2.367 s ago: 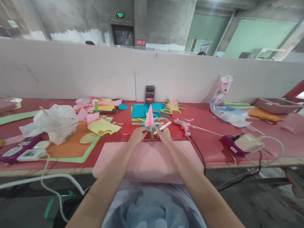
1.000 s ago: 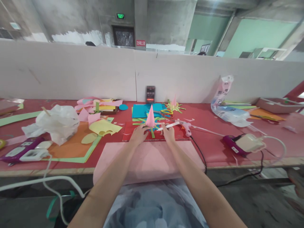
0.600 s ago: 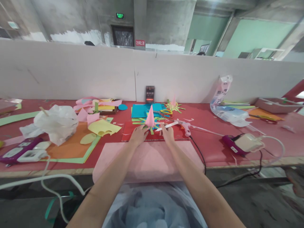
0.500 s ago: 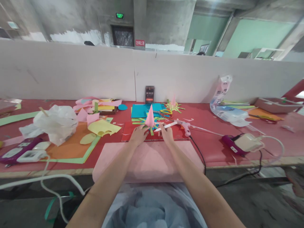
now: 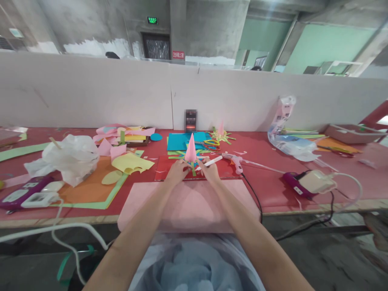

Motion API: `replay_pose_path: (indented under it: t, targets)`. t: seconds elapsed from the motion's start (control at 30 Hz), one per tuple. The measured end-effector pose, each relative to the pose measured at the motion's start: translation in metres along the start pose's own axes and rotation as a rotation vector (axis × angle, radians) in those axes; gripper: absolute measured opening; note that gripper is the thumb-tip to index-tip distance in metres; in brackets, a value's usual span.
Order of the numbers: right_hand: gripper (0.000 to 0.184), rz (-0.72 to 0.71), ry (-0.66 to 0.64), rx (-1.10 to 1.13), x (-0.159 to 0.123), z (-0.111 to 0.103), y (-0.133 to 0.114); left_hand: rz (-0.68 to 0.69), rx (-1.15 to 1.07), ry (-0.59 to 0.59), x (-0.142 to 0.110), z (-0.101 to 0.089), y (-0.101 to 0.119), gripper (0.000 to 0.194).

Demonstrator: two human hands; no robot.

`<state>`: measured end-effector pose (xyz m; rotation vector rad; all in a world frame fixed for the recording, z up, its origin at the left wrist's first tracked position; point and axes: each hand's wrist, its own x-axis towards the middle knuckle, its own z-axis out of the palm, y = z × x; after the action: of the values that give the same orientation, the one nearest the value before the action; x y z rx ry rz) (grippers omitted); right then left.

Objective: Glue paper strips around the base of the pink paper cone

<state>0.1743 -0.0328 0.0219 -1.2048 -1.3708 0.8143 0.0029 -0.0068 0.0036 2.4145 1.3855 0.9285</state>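
Observation:
A pink paper cone (image 5: 191, 149) stands upright among green and blue paper strips on a red mat (image 5: 230, 171). At its left foot my left hand (image 5: 178, 171) is closed, its fingertips pinching at a green paper strip (image 5: 194, 169). On the other side, my right hand (image 5: 209, 173) has a slim white pen-like stick (image 5: 214, 161) between its fingers, slanting up to the right. The fingertips of both hands almost meet in front of the cone, and they partly hide the strips.
Yellow scissors (image 5: 212, 142) lie on blue sheets (image 5: 177, 141) behind the cone. A pink glue gun (image 5: 237, 161) rests to the right, its black cable running down. Another pink cone (image 5: 221, 129) on strips stands farther back. Coloured paper scraps (image 5: 133, 161) and a crumpled white bag (image 5: 71, 155) lie left.
My hands have drawn slightly closer together at the cone's base, fingers now more bent. The white stick has shifted a little to the left with my right hand.

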Motion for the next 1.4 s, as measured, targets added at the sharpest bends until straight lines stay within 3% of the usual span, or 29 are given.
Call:
replay_pose_path:
  t: [0.4,0.93,1.27,1.4]
  targets:
    - [0.035,0.025,-0.072,-0.039,0.001,0.001,0.007,-0.017,-0.036,-0.040,-0.002,-0.010,0.014,0.020]
    - [0.033,0.038,-0.035,-0.047,0.000,0.001,0.005,-0.025,-0.090,-0.051,-0.001,-0.006,0.008,0.019]
    - [0.033,0.009,-0.117,-0.045,-0.002,0.001,0.005,0.012,-0.127,-0.018,-0.001,-0.004,0.005,0.017]
    - [0.030,0.016,-0.081,-0.083,-0.002,0.001,0.004,0.011,-0.122,-0.038,0.000,-0.004,0.004,0.018]
